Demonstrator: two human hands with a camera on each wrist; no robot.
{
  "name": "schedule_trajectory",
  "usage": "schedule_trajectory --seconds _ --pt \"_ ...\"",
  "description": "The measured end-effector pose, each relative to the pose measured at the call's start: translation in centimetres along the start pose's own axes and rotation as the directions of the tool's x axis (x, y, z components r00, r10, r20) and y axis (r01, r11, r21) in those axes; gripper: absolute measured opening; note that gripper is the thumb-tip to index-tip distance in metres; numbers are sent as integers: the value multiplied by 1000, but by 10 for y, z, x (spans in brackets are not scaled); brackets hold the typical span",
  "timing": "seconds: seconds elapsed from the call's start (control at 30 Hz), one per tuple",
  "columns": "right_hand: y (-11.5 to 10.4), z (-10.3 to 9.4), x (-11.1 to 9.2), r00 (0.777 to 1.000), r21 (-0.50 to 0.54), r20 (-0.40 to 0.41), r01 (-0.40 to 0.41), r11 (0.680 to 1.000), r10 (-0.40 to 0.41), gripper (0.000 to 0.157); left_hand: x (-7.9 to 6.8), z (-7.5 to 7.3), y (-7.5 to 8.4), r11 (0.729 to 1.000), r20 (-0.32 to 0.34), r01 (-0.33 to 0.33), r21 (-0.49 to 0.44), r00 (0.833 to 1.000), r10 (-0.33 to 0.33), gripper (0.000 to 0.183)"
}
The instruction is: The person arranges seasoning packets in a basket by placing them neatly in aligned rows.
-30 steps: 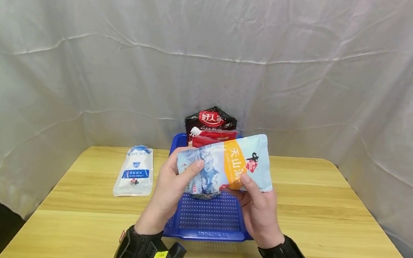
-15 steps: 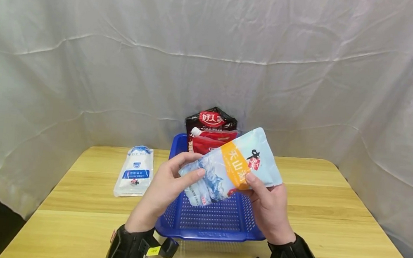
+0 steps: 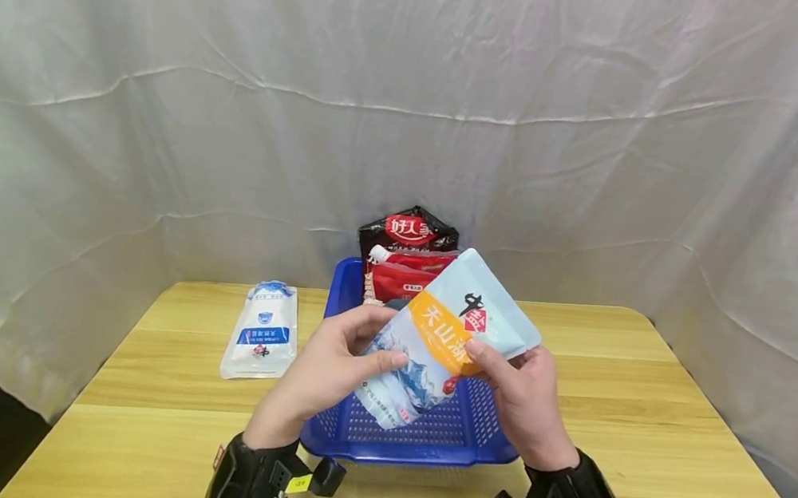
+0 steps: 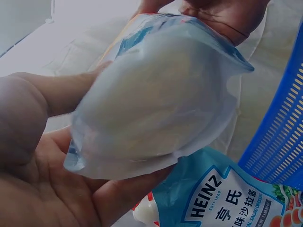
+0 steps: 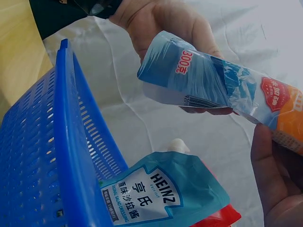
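Both hands hold a light blue salt pouch point(image 3: 422, 379) with an orange band over the basket, its printed face toward me and its logo end toward the upper right. My left hand point(image 3: 326, 366) grips its lower left side, thumb on the front. On the right edge, my right hand point(image 3: 524, 401) pinches it with the thumb beside the orange band. The left wrist view shows the pouch's pale rounded bottom point(image 4: 156, 109) between thumb and fingers. Below the hands is the blue perforated basket point(image 3: 415, 453).
At the basket's back stand a black pouch point(image 3: 411, 234) and a red spouted pouch point(image 3: 399, 283). A teal Heinz salad dressing pouch point(image 5: 151, 194) stands there too, mostly hidden in the head view. A white and blue pouch point(image 3: 261, 336) lies on the wooden table point(image 3: 641, 433), left of the basket.
The salt pouch has turned from nearly level to a steeper slant, its logo end going up and its bottom end down. The right hand has shifted a little right and lower. Both hands keep their hold.
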State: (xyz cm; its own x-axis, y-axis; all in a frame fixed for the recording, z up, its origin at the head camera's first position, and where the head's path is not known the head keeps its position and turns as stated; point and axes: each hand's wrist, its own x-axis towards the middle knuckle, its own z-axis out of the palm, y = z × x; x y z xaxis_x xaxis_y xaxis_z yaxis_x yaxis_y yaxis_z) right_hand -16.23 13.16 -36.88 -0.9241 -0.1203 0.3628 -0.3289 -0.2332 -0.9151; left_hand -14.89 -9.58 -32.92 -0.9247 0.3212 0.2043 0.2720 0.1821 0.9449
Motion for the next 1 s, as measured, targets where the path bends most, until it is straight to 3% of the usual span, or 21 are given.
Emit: schedule_trajectory --seconds 0.4,0.63,1.0 --pt "2 1 0 1000 -1 -8 -25 1000 25 38 -3 6 10 996 -99 -38 75 994 46 32" --pt "3 3 -2 1000 35 25 14 999 -15 36 -3 11 11 998 -116 -51 39 992 55 29" --pt "7 10 -3 998 29 66 16 999 -18 48 -1 19 7 995 -147 -96 -39 985 90 28"
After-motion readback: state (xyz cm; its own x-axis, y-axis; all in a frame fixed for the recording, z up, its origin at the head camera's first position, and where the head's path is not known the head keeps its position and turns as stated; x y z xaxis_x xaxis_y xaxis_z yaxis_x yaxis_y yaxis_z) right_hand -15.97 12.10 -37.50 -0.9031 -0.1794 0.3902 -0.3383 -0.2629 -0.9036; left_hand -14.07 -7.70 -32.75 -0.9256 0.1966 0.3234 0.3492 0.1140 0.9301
